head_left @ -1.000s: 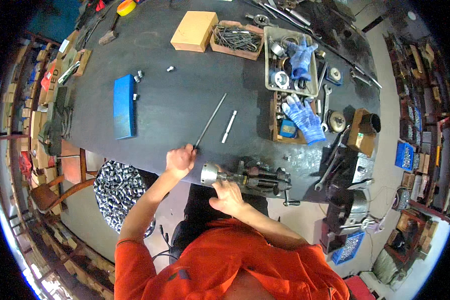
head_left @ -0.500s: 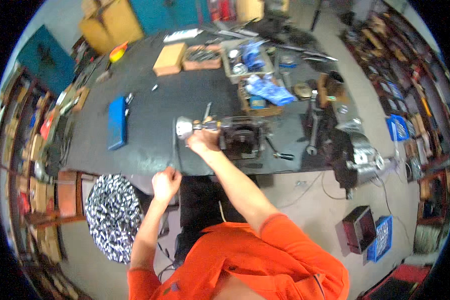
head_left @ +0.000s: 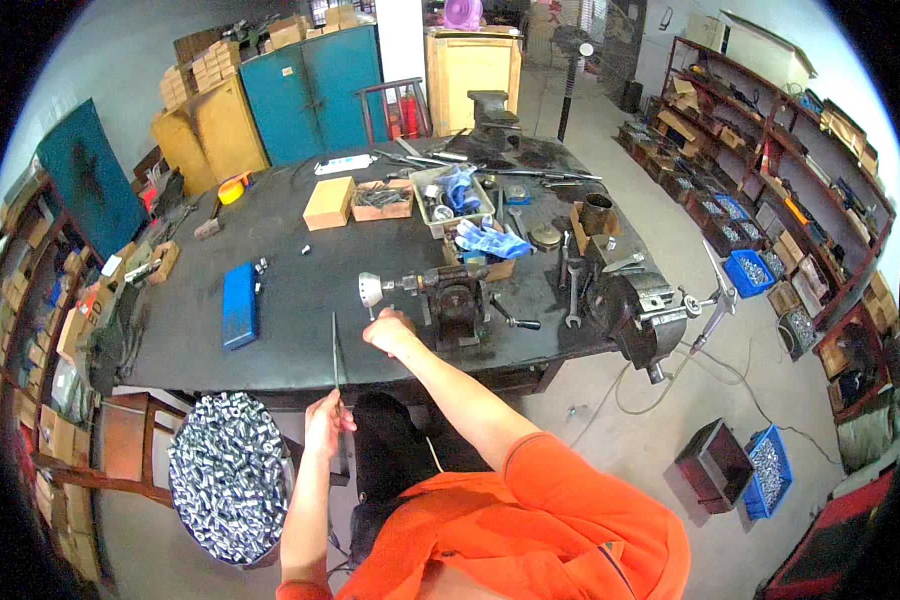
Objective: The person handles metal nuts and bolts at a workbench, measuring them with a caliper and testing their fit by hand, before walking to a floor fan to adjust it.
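Observation:
My left hand (head_left: 324,425) is closed around the lower end of a thin metal rod (head_left: 335,348), which points away from me over the bench's front edge. My right hand (head_left: 391,332) is closed just on the near side of a silver drill chuck (head_left: 370,290). A short pin shows between the chuck and my fingers; what they grip is hidden. The chuck sits on the left end of a dark spindle fixture (head_left: 457,305) on the bench. A crank handle (head_left: 517,322) sticks out from the fixture's right side.
A round container of small metal sleeves (head_left: 228,478) stands below the bench at left. On the bench (head_left: 185,345) lie a blue case (head_left: 238,306), a yellow box (head_left: 329,203), a tray with a blue cloth (head_left: 460,188) and a wrench (head_left: 575,292). A vise (head_left: 638,318) sits at the right corner.
My view has tilted up, showing more of the room. My right hand has come off the chuck's body to its near side. My left hand still grips the rod.

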A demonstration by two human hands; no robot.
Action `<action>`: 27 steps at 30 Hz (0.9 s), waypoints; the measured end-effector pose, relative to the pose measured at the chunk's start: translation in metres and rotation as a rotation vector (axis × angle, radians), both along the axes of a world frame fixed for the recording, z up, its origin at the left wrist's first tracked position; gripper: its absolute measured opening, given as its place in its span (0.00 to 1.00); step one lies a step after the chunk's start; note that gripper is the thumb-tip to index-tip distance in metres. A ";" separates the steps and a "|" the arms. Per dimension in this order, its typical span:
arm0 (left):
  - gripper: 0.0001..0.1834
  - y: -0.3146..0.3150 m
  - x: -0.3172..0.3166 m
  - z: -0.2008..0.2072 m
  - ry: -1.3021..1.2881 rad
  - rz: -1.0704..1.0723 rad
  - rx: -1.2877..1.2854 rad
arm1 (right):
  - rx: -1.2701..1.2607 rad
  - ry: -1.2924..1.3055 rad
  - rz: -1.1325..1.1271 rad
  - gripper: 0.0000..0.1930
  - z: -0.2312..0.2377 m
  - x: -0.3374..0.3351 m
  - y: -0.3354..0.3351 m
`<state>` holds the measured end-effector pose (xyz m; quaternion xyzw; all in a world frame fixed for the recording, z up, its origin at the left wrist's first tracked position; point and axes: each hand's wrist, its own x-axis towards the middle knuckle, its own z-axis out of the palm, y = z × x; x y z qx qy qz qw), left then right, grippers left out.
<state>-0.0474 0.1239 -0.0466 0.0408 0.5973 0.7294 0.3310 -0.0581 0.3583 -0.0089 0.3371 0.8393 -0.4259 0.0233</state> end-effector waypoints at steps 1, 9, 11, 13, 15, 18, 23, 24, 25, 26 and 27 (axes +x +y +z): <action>0.15 -0.002 -0.002 -0.004 0.011 -0.012 -0.006 | -0.166 0.097 -0.021 0.09 0.013 0.015 -0.007; 0.15 -0.008 0.011 -0.005 0.090 -0.140 -0.024 | -1.029 0.676 -0.034 0.07 -0.045 0.046 -0.021; 0.14 -0.014 0.025 0.004 0.102 -0.119 0.007 | -0.856 0.764 0.146 0.11 -0.046 0.070 -0.030; 0.13 -0.018 0.044 0.020 0.087 -0.092 0.018 | -0.599 0.899 0.293 0.20 -0.045 0.095 -0.044; 0.13 -0.022 0.063 0.033 0.058 -0.105 0.046 | -0.235 0.741 0.329 0.28 -0.046 0.110 -0.054; 0.13 -0.027 0.088 0.049 -0.021 -0.123 0.138 | -0.073 0.659 0.480 0.39 -0.025 0.129 -0.075; 0.15 -0.029 0.118 0.061 -0.044 -0.186 0.183 | 0.194 0.743 0.617 0.32 -0.032 0.133 -0.087; 0.15 -0.029 0.122 0.063 -0.042 -0.216 0.170 | 0.207 0.772 0.630 0.29 -0.031 0.131 -0.090; 0.15 -0.028 0.127 0.067 -0.049 -0.217 0.163 | 0.229 0.737 0.637 0.22 -0.025 0.132 -0.094; 0.16 -0.029 0.132 0.073 -0.061 -0.222 0.158 | 0.242 0.743 0.668 0.21 -0.025 0.130 -0.097; 0.16 -0.028 0.136 0.074 -0.055 -0.242 0.136 | 0.257 0.746 0.692 0.20 -0.025 0.130 -0.098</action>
